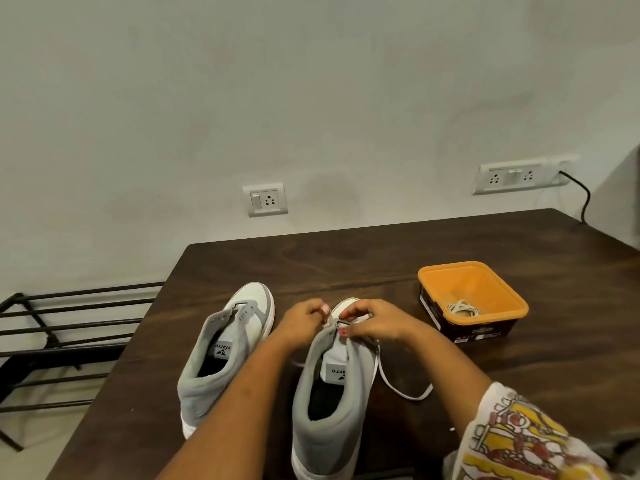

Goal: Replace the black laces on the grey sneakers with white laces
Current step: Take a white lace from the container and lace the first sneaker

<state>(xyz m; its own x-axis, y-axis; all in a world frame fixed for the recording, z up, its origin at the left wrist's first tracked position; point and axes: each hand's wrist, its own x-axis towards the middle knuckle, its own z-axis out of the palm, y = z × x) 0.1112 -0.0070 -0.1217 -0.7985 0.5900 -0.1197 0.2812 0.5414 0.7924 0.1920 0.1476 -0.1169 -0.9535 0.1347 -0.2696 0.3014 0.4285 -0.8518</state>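
Observation:
Two grey and white high-top sneakers stand on the dark wooden table (381, 258), toes pointing away from me. The left sneaker (225, 344) has bare eyelets with no lace in them. Over the right sneaker (332, 386), my left hand (303, 323) pinches its left eyelet flap, and my right hand (372, 322) pinches a white lace (398, 388) at the eyelets. That lace trails down the shoe's right side and loops on the table. A second coiled white lace (464, 309) lies in an orange-rimmed tub (502, 289).
The tub stands to the right of the shoes. A black metal rack (59, 327) stands on the floor left of the table. Wall sockets (265, 199) sit behind the table, and a black cable (581, 192) runs from the right one.

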